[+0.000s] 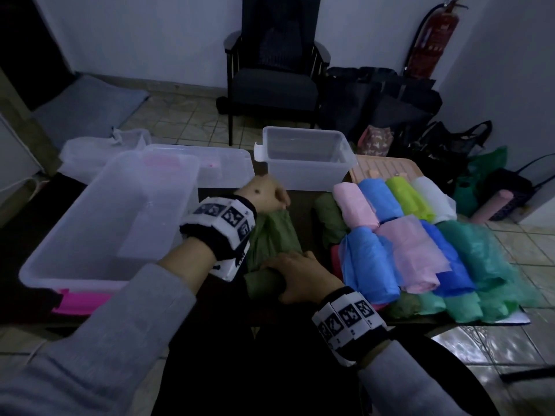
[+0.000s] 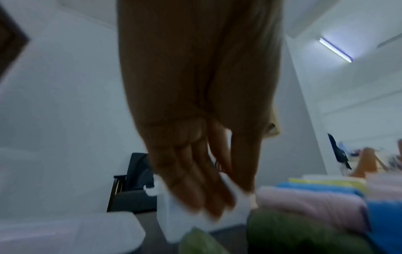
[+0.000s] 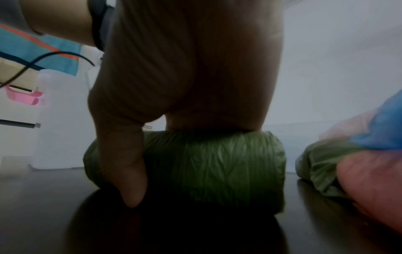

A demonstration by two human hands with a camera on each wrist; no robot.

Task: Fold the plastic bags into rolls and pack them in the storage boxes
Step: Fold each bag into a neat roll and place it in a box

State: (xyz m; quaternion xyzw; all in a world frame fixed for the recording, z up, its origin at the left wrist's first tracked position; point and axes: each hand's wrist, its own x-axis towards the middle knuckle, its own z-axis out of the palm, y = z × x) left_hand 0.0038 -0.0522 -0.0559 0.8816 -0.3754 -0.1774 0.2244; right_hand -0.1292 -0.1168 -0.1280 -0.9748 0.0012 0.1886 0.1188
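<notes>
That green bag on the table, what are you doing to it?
A person is rolling the green bag up. The right hand grips the rolled end nearest them, thumb curled round it, while the left hand reaches to the far, still flat end. Finished rolls in pink, blue, lime, white and teal lie in rows on the right. The big clear box and the small clear box show no rolls inside yet.

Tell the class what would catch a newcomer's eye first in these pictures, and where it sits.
The rows of bright rolled bags, pink, blue, lime and teal, stacked on the table's right side. At centre, the right hand grips a half-rolled olive green bag, while the left hand reaches to its far end. Clear storage boxes sit left.
</notes>
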